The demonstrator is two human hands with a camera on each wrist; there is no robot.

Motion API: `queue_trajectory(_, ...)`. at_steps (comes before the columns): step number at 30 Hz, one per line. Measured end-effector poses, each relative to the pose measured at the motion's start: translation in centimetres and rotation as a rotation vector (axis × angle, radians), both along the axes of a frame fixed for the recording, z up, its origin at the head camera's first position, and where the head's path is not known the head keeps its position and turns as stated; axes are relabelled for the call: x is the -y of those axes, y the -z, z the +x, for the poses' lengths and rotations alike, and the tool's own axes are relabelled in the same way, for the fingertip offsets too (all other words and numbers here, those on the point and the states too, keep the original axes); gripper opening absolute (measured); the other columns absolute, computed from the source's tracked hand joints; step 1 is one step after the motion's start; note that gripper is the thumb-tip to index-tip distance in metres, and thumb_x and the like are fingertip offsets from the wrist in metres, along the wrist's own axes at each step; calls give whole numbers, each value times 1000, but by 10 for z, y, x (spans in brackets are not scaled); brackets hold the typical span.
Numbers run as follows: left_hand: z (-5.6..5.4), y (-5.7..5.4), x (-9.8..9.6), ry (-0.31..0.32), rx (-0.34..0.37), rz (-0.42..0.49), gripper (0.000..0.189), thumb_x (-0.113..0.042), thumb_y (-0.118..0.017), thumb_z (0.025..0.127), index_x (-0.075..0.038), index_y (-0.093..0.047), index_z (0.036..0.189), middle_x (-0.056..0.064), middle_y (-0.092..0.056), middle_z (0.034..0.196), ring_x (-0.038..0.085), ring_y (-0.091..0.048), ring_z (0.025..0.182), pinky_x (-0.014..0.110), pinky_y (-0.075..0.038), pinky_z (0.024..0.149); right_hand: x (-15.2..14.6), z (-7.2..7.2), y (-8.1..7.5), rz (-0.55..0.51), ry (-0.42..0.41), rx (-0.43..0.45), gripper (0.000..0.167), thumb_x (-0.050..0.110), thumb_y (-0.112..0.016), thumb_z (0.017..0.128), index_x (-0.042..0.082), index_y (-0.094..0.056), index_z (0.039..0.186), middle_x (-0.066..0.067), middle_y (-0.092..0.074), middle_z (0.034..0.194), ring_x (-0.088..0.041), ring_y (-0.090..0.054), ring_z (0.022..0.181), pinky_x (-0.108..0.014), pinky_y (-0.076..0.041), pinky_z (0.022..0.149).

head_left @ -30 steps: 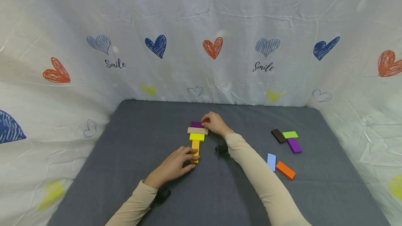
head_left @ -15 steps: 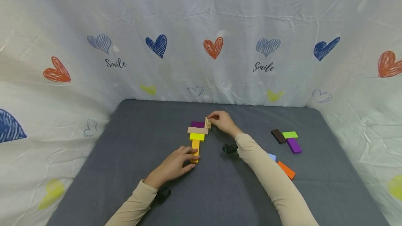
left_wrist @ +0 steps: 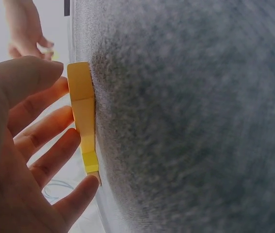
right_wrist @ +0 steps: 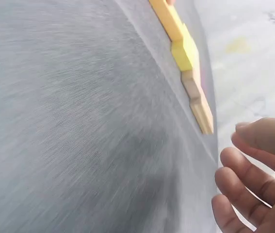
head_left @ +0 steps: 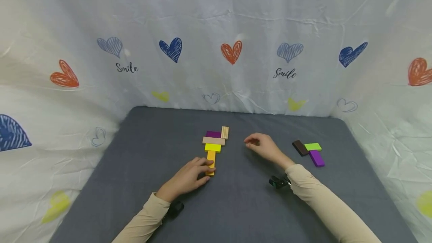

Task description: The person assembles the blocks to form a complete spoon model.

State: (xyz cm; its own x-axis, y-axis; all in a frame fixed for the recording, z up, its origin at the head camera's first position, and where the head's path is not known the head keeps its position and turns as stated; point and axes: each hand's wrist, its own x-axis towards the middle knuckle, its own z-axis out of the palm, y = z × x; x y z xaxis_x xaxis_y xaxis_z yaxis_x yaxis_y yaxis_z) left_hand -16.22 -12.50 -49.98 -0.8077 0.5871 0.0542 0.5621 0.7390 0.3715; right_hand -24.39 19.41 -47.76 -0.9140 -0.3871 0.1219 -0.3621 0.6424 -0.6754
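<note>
A row of flat wooden blocks runs along the grey cloth in the head view. Nearest lies an amber block [head_left: 211, 155], with a yellow block [head_left: 213, 148] and a tan block [head_left: 213, 141] crosswise beyond it. At the far end are a dark purple block [head_left: 213, 134] and, to its right, a striped pale wood block [head_left: 224, 132]. My left hand [head_left: 187, 177] rests its loosely spread fingers on the amber block [left_wrist: 84, 116], thumb near its close end. To the right of the row, my right hand [head_left: 264, 147] hovers with loosely bent fingers, holding nothing.
Over to the right, a dark brown block [head_left: 300, 147], a lime green block [head_left: 313, 147] and a bright purple block [head_left: 317, 158] lie together. A white curtain [head_left: 202, 18] with printed hearts hangs behind the cloth-covered table [head_left: 162, 123]. Each wrist carries a small black camera [head_left: 278, 182].
My right hand has let go of the striped pale wood block and moved right, toward me. Its forearm now hides the light blue and orange blocks. My left hand has stayed put.
</note>
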Motion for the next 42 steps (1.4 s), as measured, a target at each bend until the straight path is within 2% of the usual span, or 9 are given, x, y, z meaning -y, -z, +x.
queue_trajectory(6, -1, 0, -1, 12, -2, -6, 31, -28, -67, 95, -25, -69, 127, -5, -56, 140, 17, -53, 121, 39, -49, 104, -48, 35, 0, 27, 83, -70, 23, 20, -69, 94, 10, -72, 114, 0, -70, 102, -12, -66, 89, -27, -55, 75)
queue_trajectory(13, -1, 0, -1, 13, -3, -11, 32, -28, -67, 95, -25, -69, 127, -5, -56, 140, 17, -53, 121, 38, -49, 103, -116, 62, 4, 79, 275, -166, 21, 20, -71, 93, 11, -73, 112, -4, -67, 102, 3, -54, 81, -19, -48, 67)
queue_trajectory(17, 0, -1, 0, 5, -3, -6, 32, -27, -67, 95, -25, -69, 127, -5, -57, 139, 17, -53, 120, 39, -49, 103, -147, 73, 7, 113, 387, -219, 24, 16, -73, 90, 8, -72, 112, -12, -64, 106, -13, -56, 84, -14, -43, 66)
queue_trajectory(19, 0, -2, 0, 3, -4, -6, 32, -27, -67, 95, -25, -69, 127, -5, -57, 139, 16, -53, 120, 39, -49, 103, -159, 78, 10, 137, 461, -207, 30, 18, -73, 90, 5, -70, 116, -17, -60, 108, -25, -57, 89, -15, -41, 67)
queue_trajectory(21, 1, -2, 0, 2, -3, -5, 32, -27, -67, 95, -25, -69, 127, -5, -57, 139, 16, -53, 120, 39, -49, 103, -168, 83, 13, 147, 531, -169, 37, 21, -72, 91, 2, -66, 122, -21, -57, 111, -34, -57, 94, -21, -42, 70)
queue_trajectory(23, 1, -3, 0, 1, -1, -9, 32, -27, -67, 95, -25, -68, 128, -5, -56, 140, 16, -53, 120, 39, -49, 103, -176, 87, 18, 157, 582, -138, 44, 24, -71, 92, -2, -62, 126, -24, -56, 112, -38, -56, 97, -29, -42, 72)
queue_trajectory(25, 1, -3, 0, 2, 4, -9, 33, -27, -67, 96, -25, -68, 128, -5, -56, 140, 16, -53, 121, 39, -49, 104, -182, 91, 23, 156, 619, -107, 47, 25, -70, 92, -3, -60, 128, -25, -56, 111, -38, -56, 97, -32, -40, 72)
queue_trajectory(31, 1, -3, 1, 5, 10, -13, 34, -27, -66, 96, -25, -67, 129, -5, -56, 141, 17, -52, 122, 40, -49, 104, -187, 96, 30, 157, 675, -27, 55, 35, -72, 90, -5, -59, 126, -26, -63, 107, -36, -60, 95, -22, -38, 69)
queue_trajectory(42, 1, -1, 1, 1, 16, -14, 34, -28, -66, 96, -25, -67, 129, -5, -56, 140, 16, -52, 120, 39, -49, 103, -185, 96, 33, 183, 729, -36, 47, 33, -74, 88, -6, -67, 113, -23, -71, 96, -23, -60, 81, -20, -33, 61)
